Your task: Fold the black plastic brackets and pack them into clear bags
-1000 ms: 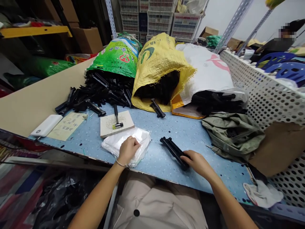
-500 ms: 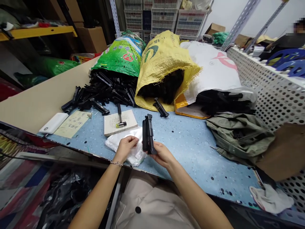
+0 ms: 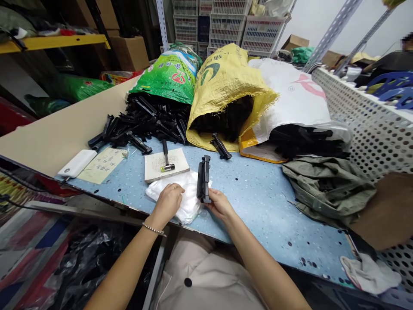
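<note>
The black part (image 3: 203, 178) stands nearly upright just below the middle of the frame, gripped at its lower end between the thumb and fingers of the right hand (image 3: 221, 204). Left of it, the left hand (image 3: 169, 199) is over a stack of clear bags (image 3: 191, 189), its fingers bent; whether they pinch a bag, I cannot tell. A beaded bracelet (image 3: 154, 228) circles that wrist.

Just above the bags lies a pale block (image 3: 151, 168) with a hammer (image 3: 166, 156) resting on it, handle pointing up the frame. Another black part (image 3: 221, 146) lies at the mouth of the yellow sack (image 3: 226, 79), top centre. To its left, a heap of parts (image 3: 151, 125) spreads from the green sack (image 3: 167, 79); to its right, the white sack (image 3: 290, 94) holds more dark pieces (image 3: 306, 140).

At left centre, a handwritten note (image 3: 103, 165) lies beside a white device (image 3: 77, 163). At right centre, an olive cloth (image 3: 329, 189) is bunched on the blue tabletop (image 3: 254, 198), near a brown cardboard sheet (image 3: 387, 211). A pale glove (image 3: 371, 272) lies at lower right. Stacked crates (image 3: 227, 30) fill the top centre.
</note>
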Motion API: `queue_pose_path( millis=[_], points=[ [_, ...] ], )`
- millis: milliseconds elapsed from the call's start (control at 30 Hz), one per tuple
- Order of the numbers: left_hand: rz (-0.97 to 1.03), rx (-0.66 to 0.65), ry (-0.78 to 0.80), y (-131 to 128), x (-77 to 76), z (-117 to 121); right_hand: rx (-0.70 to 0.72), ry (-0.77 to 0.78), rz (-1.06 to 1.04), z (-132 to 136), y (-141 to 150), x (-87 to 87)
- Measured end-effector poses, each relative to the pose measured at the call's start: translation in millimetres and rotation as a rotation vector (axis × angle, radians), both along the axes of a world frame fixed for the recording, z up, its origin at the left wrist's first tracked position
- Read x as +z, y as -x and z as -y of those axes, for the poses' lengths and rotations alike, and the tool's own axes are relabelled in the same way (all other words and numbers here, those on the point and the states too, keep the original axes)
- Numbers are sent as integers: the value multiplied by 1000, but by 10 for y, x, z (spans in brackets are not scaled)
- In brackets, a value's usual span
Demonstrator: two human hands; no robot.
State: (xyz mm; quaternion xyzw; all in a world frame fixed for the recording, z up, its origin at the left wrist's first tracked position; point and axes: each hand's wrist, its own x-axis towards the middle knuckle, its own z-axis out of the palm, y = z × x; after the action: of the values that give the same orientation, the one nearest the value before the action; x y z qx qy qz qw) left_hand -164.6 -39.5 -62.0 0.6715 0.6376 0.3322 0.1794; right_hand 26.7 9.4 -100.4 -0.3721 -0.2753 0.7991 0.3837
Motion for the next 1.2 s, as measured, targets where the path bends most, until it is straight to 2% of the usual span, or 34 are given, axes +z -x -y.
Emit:
queue_pose_path(
  millis=[100,233,333,433,533,667,700,767,833,900,967,1000,1067,1100,1133,1167,1200],
  points=[
    [-83,39,58,-14,12,-70,-2,-16,12,26,-59,74],
    [14,-14,44,-13,15,-141,64,14,-24,163,-289,212],
    [126,-80,67,-16,19,-146,288,184,-173,350,-462,240],
    [182,-110,52,-7,38,-113,448,402,-339,494,-496,165],
    [173,-81,11,24,84,-29,444,516,-429,517,-436,73],
    [110,-31,-62,-8,171,155,401,491,-412,422,-355,54],
    [77,-49,-88,-53,190,207,378,460,-377,395,-330,67],
    [17,-176,-121,-192,218,311,303,328,-234,356,-259,104],
    [-8,-361,-113,-361,243,398,189,78,14,354,-171,152],
    [10,-469,-57,-490,289,464,72,-217,294,399,-95,209],
    [55,-442,-14,-514,376,531,60,-449,463,473,-62,271],
    [78,-397,-1,-473,431,580,127,-524,471,504,-65,302],
    [95,-300,62,-292,528,741,385,-591,375,501,-104,356],
    [84,-258,134,-163,551,858,503,-597,335,447,-134,377],
    [58,-224,243,-19,544,994,560,-608,343,351,-168,394],
    [30,-190,383,129,505,1144,535,-630,424,210,-201,407],
    [3,-151,520,267,436,1296,437,-660,559,30,-233,418]
  ],
)
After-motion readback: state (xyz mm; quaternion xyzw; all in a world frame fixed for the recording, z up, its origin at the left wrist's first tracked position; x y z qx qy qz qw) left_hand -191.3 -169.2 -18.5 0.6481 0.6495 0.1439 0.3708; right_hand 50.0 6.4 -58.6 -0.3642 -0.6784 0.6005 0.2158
